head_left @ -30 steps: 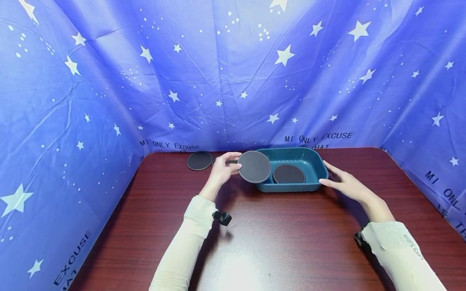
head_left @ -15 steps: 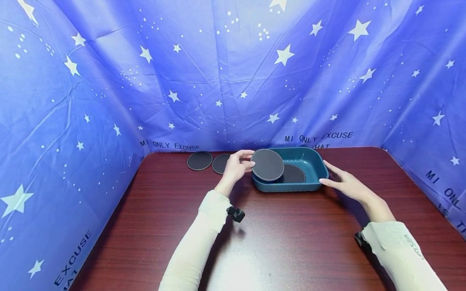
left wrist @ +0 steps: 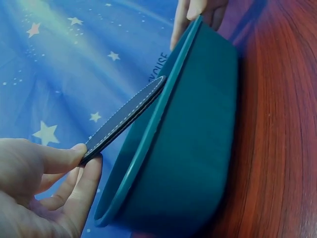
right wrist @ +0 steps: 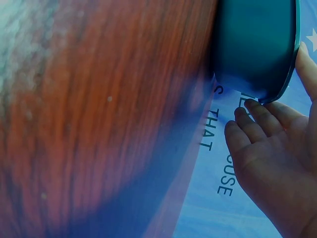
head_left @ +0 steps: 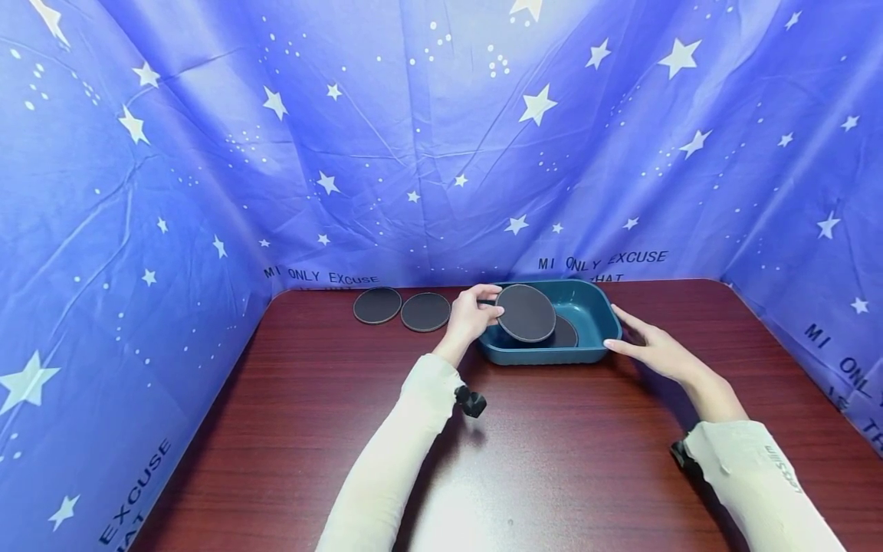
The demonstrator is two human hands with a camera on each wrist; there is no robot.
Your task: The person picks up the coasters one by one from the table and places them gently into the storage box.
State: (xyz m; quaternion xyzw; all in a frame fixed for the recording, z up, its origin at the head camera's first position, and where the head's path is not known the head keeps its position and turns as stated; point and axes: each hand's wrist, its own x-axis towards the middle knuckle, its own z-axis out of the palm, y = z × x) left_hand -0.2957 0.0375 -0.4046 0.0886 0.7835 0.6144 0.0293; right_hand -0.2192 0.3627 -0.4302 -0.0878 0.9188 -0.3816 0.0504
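My left hand [head_left: 471, 318] pinches a round black coaster [head_left: 526, 313] by its left edge, thumb on one face and fingers on the other. White stitching runs round that coaster [left wrist: 126, 111] in the left wrist view. It hangs tilted over the teal rectangular basin [head_left: 507, 356], at rim height. A second black coaster [head_left: 567, 333] lies inside the basin, partly covered by the held one. At the basin's right end my right hand [head_left: 651, 349] rests against the wall and rim, thumb and fingers extended; in the right wrist view this hand [right wrist: 277, 144] has its fingertips at the basin's corner.
Two more black coasters, a far left one [head_left: 377, 305] and a nearer one [head_left: 425, 312], lie flat on the dark red wooden table [head_left: 310, 414], left of the basin. A blue star-patterned curtain [head_left: 414, 138] closes off the back and both sides.
My left hand has carried its coaster rightward, from the basin's left edge to over the inside, uncovering the coaster on the table behind it. The right hand and basin stay put.
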